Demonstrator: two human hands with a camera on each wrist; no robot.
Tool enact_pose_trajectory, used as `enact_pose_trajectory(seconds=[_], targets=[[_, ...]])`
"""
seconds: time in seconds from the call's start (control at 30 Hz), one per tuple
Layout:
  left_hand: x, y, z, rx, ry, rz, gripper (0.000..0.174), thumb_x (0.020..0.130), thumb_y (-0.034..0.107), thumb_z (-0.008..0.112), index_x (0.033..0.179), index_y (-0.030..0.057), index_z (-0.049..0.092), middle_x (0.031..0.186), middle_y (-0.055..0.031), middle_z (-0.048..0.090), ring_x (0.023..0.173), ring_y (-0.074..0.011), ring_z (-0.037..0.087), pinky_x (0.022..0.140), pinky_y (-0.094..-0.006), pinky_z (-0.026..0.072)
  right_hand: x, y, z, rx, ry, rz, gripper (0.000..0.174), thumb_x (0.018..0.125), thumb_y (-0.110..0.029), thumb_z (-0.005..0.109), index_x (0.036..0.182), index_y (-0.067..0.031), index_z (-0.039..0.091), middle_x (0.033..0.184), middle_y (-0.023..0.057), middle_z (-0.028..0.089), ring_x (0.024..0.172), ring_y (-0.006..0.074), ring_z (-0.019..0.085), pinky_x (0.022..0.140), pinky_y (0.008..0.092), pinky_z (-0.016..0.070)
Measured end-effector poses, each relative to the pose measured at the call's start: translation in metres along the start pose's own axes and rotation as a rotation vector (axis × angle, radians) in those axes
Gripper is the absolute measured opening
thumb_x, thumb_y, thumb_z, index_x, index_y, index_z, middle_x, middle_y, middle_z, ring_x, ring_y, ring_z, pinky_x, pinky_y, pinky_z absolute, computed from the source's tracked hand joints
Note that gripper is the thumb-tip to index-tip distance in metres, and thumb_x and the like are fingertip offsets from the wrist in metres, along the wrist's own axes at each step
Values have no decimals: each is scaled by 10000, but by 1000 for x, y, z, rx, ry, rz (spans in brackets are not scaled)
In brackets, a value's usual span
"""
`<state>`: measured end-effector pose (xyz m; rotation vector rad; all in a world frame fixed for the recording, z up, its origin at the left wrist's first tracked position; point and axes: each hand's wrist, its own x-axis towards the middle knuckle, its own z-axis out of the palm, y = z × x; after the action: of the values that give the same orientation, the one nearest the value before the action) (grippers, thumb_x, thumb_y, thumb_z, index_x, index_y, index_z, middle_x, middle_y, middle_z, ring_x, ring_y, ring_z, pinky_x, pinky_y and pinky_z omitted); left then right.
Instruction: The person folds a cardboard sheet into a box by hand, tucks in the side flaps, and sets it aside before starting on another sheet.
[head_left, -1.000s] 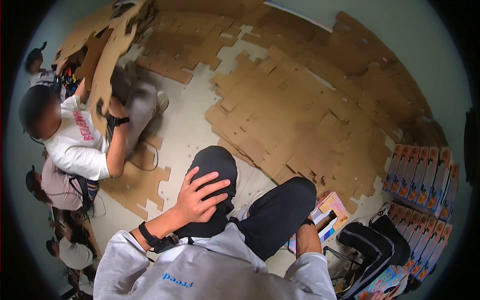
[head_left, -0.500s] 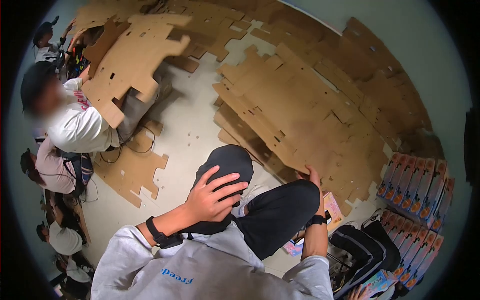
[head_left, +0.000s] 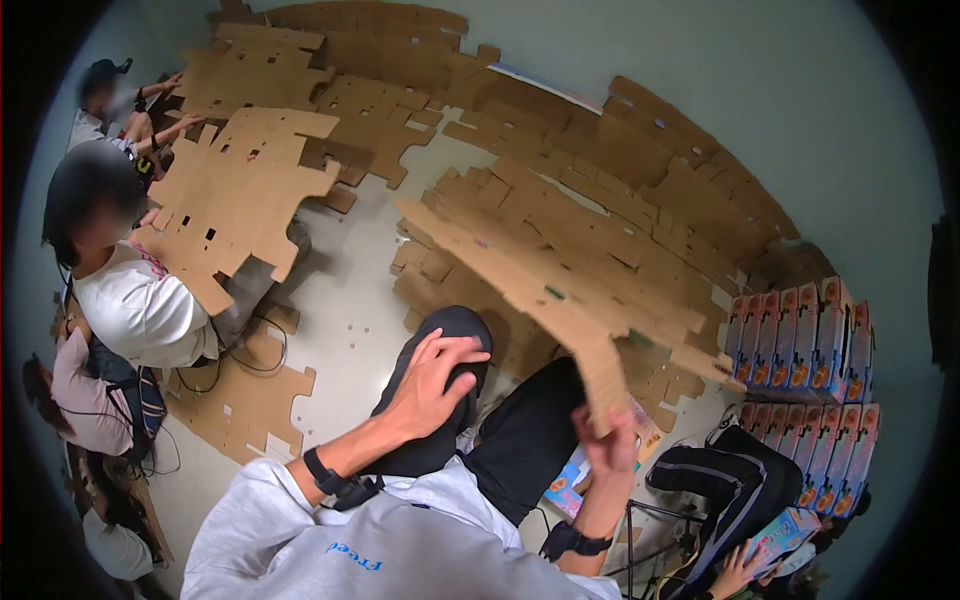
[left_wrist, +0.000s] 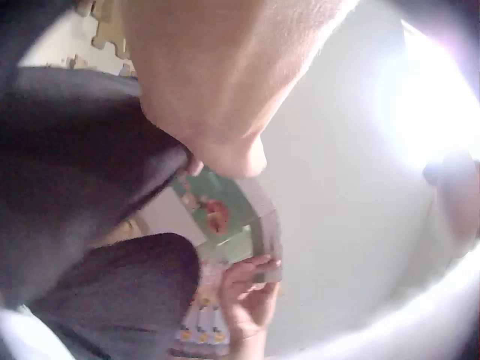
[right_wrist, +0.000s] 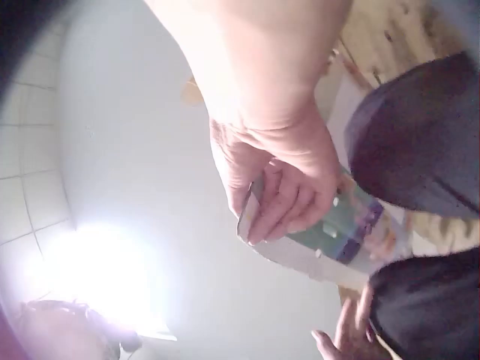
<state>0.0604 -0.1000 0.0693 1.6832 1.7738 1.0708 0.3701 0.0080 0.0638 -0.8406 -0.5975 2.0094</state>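
Observation:
My right hand (head_left: pixel 608 445) pinches the near end of a large flat cardboard sheet (head_left: pixel 560 290), a flattened box blank with notched edges. The sheet is raised at a tilt over a pile of similar blanks. In the right wrist view, the thumb and fingers of that hand (right_wrist: pixel 285 180) are bent around the sheet's edge, and a printed green face (right_wrist: pixel 341 225) shows. My left hand (head_left: pixel 430 390) is at my left knee, fingers loosely extended and holding nothing. Its fingers (right_wrist: pixel 364 315) also appear low in the right wrist view.
Flattened cardboard blanks (head_left: pixel 480 290) cover much of the floor ahead. At left, a person in a white shirt (head_left: pixel 140 305) holds another big blank (head_left: pixel 240 190). Upright printed boxes (head_left: pixel 800 340) stand in rows at right, near a person's dark-trousered leg (head_left: pixel 740 475). A small printed box (head_left: pixel 785 540) is in that person's hands.
My right hand has come up from beside my right knee, gripped the blank's edge and lifted it off the pile toward me. The left hand's thumb has spread. The neighbour's blank has swung flatter.

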Motion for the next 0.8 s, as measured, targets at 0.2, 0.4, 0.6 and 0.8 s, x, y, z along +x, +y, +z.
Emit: enact_pose_trajectory(seconds=[0.2,0.4,0.6,0.8], targets=[[18,34,-13,-1035,13,-683,579,1064,257,644,1511,12,370,1243,-201,709,1174,-234,692,1103,-426,490,-38,59,80,-462,-435,425,252,944,-193,763,1091,6,715,908,66,725,750,120,636,695,274,519],[4,54,-36,-1151,-68,-774,741,966,14,673,1561,59,232,1399,-198,576,1203,-303,683,1025,-404,584,-44,77,104,-744,-545,430,293,1007,-277,716,1006,16,719,848,18,700,743,94,612,698,265,499],[-21,25,-58,-1237,-36,-732,773,917,-85,623,1585,72,268,1389,-244,597,1233,-341,686,1047,-445,573,-52,100,56,-850,-703,374,264,1045,-240,668,1053,17,724,919,43,731,921,149,672,885,305,528],[-52,-36,-119,-898,-51,-723,925,820,-85,717,1624,74,288,1499,-127,551,1404,-227,525,1177,-381,409,-98,75,-41,-32,218,182,316,1078,-292,610,1257,-39,669,1219,42,700,1144,175,635,988,350,510]])
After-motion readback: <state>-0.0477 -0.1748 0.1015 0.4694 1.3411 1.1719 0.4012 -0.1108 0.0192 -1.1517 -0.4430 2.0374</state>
